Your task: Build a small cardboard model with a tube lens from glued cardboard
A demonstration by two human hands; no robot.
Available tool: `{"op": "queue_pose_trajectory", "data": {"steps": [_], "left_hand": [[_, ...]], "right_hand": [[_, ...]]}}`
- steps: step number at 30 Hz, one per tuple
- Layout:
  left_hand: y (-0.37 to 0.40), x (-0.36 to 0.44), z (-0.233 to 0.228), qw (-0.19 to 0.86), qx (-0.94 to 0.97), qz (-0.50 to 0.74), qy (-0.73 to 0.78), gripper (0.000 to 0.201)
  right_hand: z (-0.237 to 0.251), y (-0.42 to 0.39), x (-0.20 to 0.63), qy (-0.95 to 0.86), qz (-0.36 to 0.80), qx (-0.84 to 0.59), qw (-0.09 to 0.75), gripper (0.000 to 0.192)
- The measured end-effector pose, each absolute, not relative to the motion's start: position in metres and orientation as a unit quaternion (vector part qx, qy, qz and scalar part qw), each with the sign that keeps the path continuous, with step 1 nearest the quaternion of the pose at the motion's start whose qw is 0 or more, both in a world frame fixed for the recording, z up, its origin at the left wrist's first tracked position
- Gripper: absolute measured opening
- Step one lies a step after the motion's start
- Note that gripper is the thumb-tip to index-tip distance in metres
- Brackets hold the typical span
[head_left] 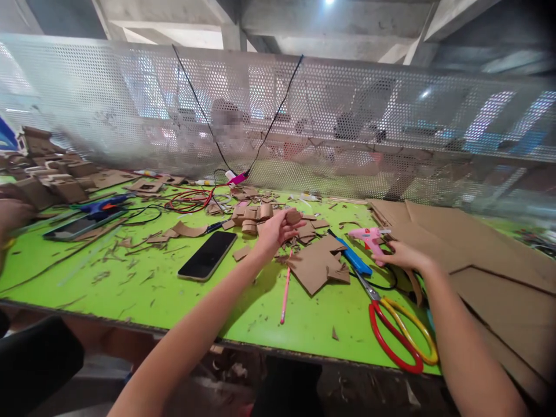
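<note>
Cardboard, a small rolled piece (293, 216), sits pinched in the left hand (274, 230) above the green table (130, 289). At its three o'clock the right hand (402, 255) grips the pink glue gun (369, 237) (nozzle pointing left). Red-and-yellow scissors (397, 327) lie at five o'clock, a black phone (207, 255) at nine.

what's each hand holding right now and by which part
Left hand holds a small cardboard piece by its near edge. Right hand grips the pink glue gun by its handle.

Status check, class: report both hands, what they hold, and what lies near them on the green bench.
Left hand shut on small cardboard piece. Right hand on pink glue gun. Scissors, phone nearby.
</note>
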State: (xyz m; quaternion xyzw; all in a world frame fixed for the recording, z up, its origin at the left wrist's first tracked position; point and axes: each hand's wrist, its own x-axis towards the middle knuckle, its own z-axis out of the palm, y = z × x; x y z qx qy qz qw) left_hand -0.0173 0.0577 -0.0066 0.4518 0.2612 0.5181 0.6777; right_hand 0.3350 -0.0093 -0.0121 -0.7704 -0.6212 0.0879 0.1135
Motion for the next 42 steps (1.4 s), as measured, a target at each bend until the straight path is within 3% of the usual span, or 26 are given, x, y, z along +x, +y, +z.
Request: {"op": "queue_pose_trajectory", "data": {"steps": [4,10,15,20,28,36,42], "left_hand": [[0.053,-0.016,0.000,0.705,0.410,0.504,0.286,0.032],[0.046,-0.016,0.001,0.729,0.397,0.472,0.298,0.039],[0.045,-0.012,-0.006,0.731,0.415,0.453,0.298,0.044],[0.041,-0.011,-0.013,0.723,0.459,0.428,0.289,0.047],[0.039,-0.011,-0.017,0.708,0.516,0.404,0.263,0.032],[0.039,-0.009,-0.025,0.675,0.574,0.380,0.265,0.038],[0.034,-0.008,-0.026,0.647,0.621,0.357,0.260,0.047]], "right_hand": [[-0.019,-0.009,0.335,-0.629,0.140,-0.760,0.083,0.067],[-0.018,-0.015,0.339,-0.658,0.157,-0.735,0.053,0.036],[-0.020,-0.017,0.344,-0.667,0.171,-0.721,0.076,0.044],[-0.018,-0.018,0.355,-0.624,0.181,-0.750,0.124,0.033],[0.002,-0.036,0.354,-0.560,0.129,-0.807,0.136,0.030],[0.009,-0.041,0.349,-0.571,0.191,-0.779,0.174,0.030],[0.019,-0.050,0.332,-0.537,0.140,-0.815,0.165,0.037]]}}
